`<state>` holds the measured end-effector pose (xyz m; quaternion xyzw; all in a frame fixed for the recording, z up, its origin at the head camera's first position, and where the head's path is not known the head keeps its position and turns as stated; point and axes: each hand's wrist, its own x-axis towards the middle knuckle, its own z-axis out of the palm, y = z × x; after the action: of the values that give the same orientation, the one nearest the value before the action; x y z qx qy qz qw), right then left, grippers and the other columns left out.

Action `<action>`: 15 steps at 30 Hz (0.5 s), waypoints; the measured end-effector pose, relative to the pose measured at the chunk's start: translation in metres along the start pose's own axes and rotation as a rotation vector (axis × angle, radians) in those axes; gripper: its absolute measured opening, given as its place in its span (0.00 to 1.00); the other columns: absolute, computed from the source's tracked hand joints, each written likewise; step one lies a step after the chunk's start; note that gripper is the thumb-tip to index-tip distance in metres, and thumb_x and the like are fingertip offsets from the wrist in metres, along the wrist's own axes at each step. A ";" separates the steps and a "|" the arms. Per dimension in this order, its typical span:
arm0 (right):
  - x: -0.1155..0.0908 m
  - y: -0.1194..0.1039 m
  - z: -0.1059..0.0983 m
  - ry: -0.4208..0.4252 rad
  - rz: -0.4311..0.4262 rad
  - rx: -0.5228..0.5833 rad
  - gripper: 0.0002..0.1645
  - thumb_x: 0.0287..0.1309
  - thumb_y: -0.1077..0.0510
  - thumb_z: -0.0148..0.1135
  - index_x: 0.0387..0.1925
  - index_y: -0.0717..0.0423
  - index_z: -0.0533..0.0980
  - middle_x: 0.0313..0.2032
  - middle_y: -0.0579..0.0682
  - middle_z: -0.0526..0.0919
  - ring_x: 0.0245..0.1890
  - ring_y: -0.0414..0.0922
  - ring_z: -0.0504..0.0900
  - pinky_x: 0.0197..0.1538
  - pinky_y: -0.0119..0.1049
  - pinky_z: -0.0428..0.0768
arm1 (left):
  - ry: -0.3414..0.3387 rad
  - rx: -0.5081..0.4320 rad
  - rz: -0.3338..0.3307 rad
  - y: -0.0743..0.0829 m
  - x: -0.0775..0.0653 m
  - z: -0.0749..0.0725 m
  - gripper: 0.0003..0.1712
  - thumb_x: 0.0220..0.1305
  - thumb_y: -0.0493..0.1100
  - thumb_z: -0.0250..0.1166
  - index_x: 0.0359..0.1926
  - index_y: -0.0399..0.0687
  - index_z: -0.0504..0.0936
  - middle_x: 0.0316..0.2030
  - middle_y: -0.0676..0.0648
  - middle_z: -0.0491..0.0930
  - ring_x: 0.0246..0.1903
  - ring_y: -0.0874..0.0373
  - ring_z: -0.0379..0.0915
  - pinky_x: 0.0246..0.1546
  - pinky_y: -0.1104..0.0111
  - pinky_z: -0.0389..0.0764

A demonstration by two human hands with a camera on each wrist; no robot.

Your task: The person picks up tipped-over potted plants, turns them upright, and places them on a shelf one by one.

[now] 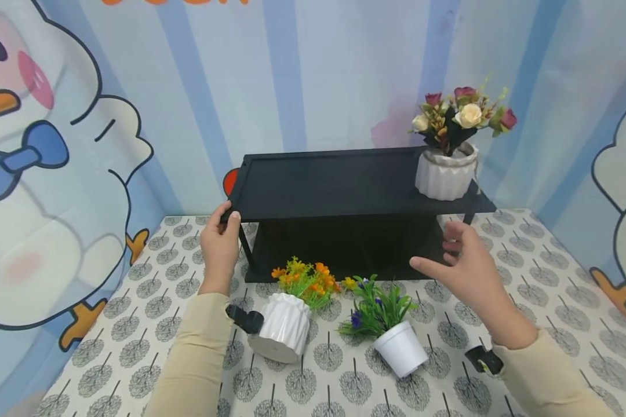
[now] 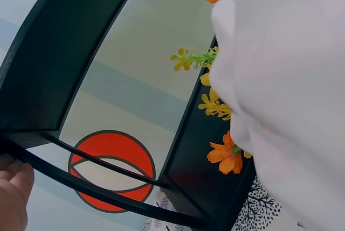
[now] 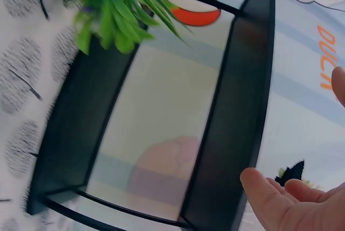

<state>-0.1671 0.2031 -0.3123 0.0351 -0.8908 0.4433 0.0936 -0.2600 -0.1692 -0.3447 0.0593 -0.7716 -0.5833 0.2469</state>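
A black two-tier shelf [image 1: 318, 185] stands at the back of the table. My left hand [image 1: 221, 246] grips its front left corner; in the left wrist view only a few curled fingers [image 2: 16, 180] show against the rail. Below the front right edge, my right hand [image 1: 464, 260] hovers with thumb and fingers spread, holding nothing. On the right of the top tier sits a white ribbed pot [image 1: 443, 176] of cream and dark pink roses [image 1: 468, 116]. In front of the shelf lie a ribbed white pot [image 1: 281, 327] with orange flowers [image 1: 305, 281] and a smooth white pot [image 1: 401, 347] with purple-flowered greenery [image 1: 378, 310], both tipped over.
A pale cloth [image 1: 151, 347] with a grey tree print covers the table. Behind it hangs a blue striped backdrop [image 1: 334, 75] with cartoon ducks. Small black devices [image 1: 245, 318] are worn at both wrists.
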 end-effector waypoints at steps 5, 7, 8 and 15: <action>-0.009 0.010 0.012 -0.049 0.051 0.003 0.60 0.47 0.38 0.67 0.69 0.64 0.48 0.60 0.67 0.61 0.59 0.61 0.65 0.58 0.50 0.70 | -0.001 -0.014 -0.003 0.002 -0.001 -0.001 0.24 0.68 0.52 0.53 0.64 0.56 0.69 0.61 0.45 0.69 0.53 0.53 0.71 0.49 0.61 0.71; -0.013 0.014 0.017 -0.059 0.064 -0.006 0.59 0.47 0.38 0.67 0.68 0.65 0.49 0.60 0.67 0.62 0.58 0.61 0.66 0.57 0.50 0.70 | -0.001 -0.017 -0.006 0.003 -0.001 -0.001 0.24 0.68 0.52 0.53 0.64 0.56 0.69 0.61 0.45 0.69 0.54 0.54 0.70 0.51 0.61 0.71; -0.014 0.016 0.019 -0.064 0.071 -0.011 0.59 0.47 0.38 0.67 0.68 0.66 0.49 0.60 0.67 0.62 0.58 0.61 0.67 0.57 0.51 0.70 | 0.000 -0.018 -0.008 0.003 -0.001 -0.002 0.24 0.68 0.52 0.53 0.63 0.57 0.69 0.61 0.46 0.69 0.54 0.54 0.70 0.51 0.61 0.71; -0.031 0.024 0.035 -0.106 0.127 -0.027 0.58 0.46 0.38 0.68 0.67 0.66 0.52 0.58 0.66 0.65 0.55 0.62 0.70 0.53 0.53 0.72 | -0.004 -0.030 -0.014 0.003 -0.001 0.000 0.24 0.68 0.51 0.52 0.64 0.56 0.69 0.60 0.46 0.70 0.52 0.54 0.71 0.46 0.64 0.71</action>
<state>-0.1453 0.1889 -0.3581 0.0008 -0.9008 0.4338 0.0186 -0.2587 -0.1682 -0.3422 0.0596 -0.7628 -0.5966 0.2422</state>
